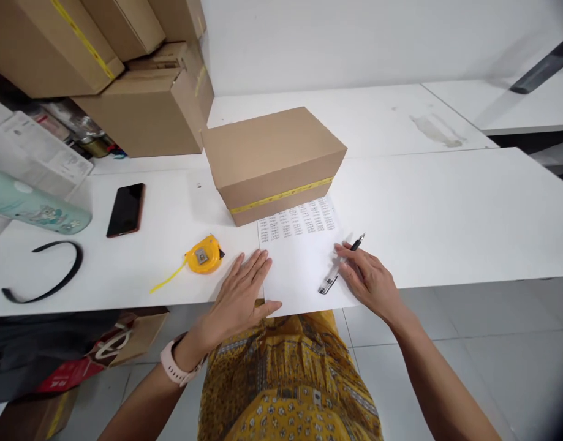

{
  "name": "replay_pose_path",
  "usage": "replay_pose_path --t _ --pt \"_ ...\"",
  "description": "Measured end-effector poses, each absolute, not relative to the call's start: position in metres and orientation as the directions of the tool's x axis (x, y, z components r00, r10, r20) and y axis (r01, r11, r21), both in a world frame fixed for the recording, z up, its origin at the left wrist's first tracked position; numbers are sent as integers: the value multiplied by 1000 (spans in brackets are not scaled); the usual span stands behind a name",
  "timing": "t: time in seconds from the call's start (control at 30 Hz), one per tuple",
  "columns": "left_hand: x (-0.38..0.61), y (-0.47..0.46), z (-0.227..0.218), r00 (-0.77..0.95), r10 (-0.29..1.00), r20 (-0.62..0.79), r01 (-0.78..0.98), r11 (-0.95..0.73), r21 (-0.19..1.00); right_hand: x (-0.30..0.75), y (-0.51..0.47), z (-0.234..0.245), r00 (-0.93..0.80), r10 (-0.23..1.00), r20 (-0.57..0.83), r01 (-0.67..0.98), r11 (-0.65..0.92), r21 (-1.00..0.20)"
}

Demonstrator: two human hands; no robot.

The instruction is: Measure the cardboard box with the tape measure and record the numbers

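Note:
My left hand lies flat and open on the white table, its fingertips on the left edge of a sheet of paper covered in rows of small print. My right hand rests on the sheet's right side, fingers spread over a pen that lies on the paper; the hand touches it without gripping. A closed cardboard box with a yellow measuring tape stretched along its front stands on the sheet's far edge. A yellow tape measure case sits just left of my left hand.
A dark phone and a black curved strap lie at the left, beside a mint-green bottle on its side. Stacked cardboard boxes fill the back left. The white table extends right; bags sit on the floor at the lower left.

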State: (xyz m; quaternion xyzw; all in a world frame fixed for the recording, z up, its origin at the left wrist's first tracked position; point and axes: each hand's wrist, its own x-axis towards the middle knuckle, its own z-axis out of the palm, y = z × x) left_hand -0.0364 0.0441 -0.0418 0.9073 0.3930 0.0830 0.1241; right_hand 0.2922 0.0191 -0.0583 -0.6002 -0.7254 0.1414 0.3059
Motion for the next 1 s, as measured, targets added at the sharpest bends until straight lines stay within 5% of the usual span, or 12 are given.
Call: replay_pose_path --t 0.2,0.4,0.6,1.0 --pt "2 59 -32 705 705 71 656 -687 312 322 13 -60 10 953 302 816 167 -554" --pt "28 122 39 419 751 510 768 -593 243 332 13 -64 -20 936 351 851 200 -485" --pt "15 197 54 377 835 400 804 -509 306 335 11 -69 -79 910 406 868 263 -421" --pt "33 213 52 571 701 428 627 -708 325 342 24 -66 -97 896 433 831 312 -461"
